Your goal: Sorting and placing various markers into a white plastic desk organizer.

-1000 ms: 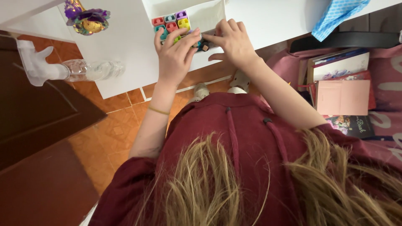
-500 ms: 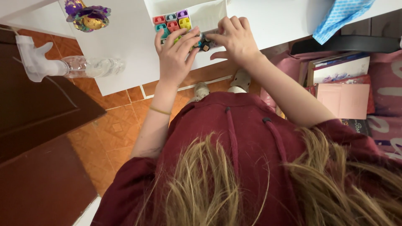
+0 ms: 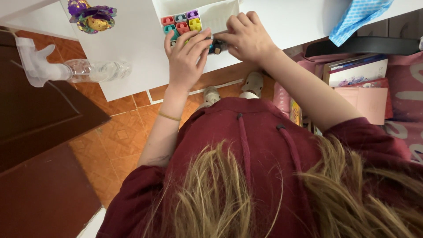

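Head cam: both hands have edged up w/ dark marker, left hand & right hand pinching it over white tray of coloured marker caps, now nearer its slot.

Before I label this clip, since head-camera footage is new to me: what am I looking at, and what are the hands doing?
One camera sits on a person's head, looking straight down past hair and a maroon hoodie. Both bare hands reach to a white table. The left hand and right hand meet over a white box of coloured markers, gripping what looks like one dark-ended marker between them. On the table also lie a clear spray bottle, a shiny purple ornament and a blue cloth. Books lie at the right.
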